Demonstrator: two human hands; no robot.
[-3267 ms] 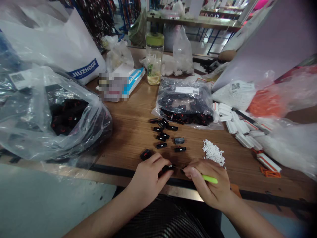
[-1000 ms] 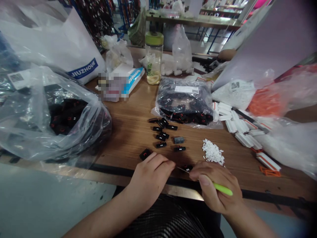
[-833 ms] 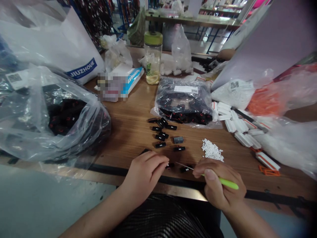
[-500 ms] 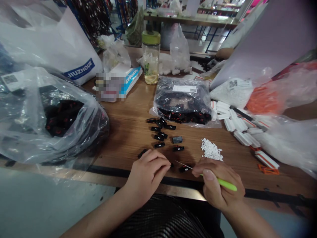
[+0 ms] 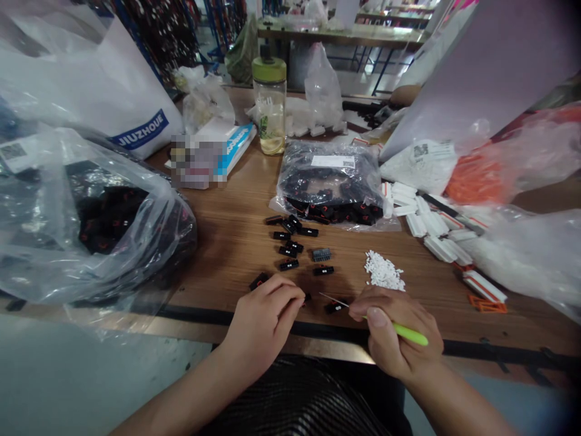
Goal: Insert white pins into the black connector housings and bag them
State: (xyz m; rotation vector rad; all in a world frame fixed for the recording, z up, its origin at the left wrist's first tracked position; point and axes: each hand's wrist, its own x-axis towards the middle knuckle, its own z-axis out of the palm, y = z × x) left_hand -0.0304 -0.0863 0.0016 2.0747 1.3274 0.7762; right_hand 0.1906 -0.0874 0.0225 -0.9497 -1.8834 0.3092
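My left hand [image 5: 265, 318] is closed at the table's front edge, its fingers pinched on a black connector [image 5: 307, 298] that is mostly hidden. In my right hand [image 5: 394, 330] is a pick with a bright green handle [image 5: 411, 334] and a thin metal needle, whose tip points left toward the pinched part. Beneath the needle lies another black connector [image 5: 334, 307] with white dots on one face. Several similar black connectors [image 5: 289, 264] are scattered beyond my hands, along with a grey connector [image 5: 322, 255]. Small white pegs [image 5: 384, 270] form a pile beyond my right hand.
A clear bag of black connectors [image 5: 331, 181] lies at centre back; a larger open one [image 5: 177, 242] stands left. White strips [image 5: 433, 224], an orange frame [image 5: 488, 304] and bags of parts are at right. A green-lidded bottle [image 5: 269, 109] stands behind.
My left hand has drawn slightly left with the connector, away from the needle tip. My right hand keeps its hold on the pick. The whole view has shifted a little.
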